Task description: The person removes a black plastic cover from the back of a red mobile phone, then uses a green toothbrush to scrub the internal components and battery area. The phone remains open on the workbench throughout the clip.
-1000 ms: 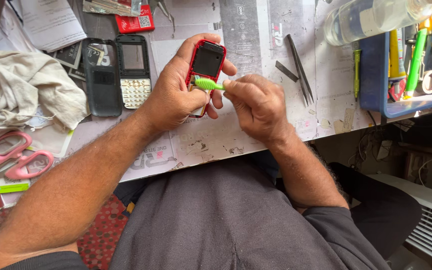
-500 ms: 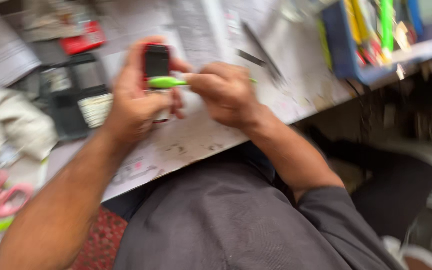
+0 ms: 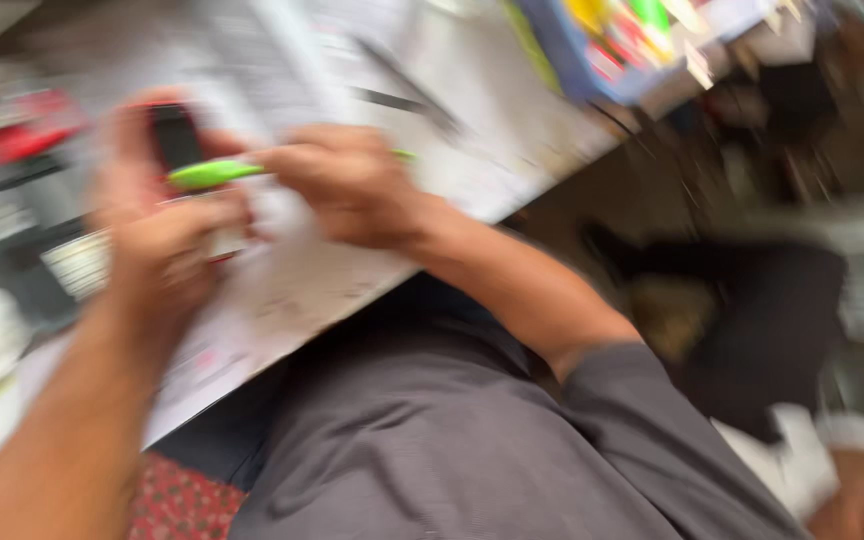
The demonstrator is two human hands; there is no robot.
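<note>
My left hand (image 3: 167, 235) wraps its fingers around a small red phone (image 3: 174, 135) at the upper left of the frame. My right hand (image 3: 347, 185) pinches a green screwdriver (image 3: 214, 174) against it. The desk (image 3: 512, 150) edge runs diagonally just below; blurred tweezers (image 3: 407, 95) lie near above.

head-worn view, tilted, looking down, close
</note>
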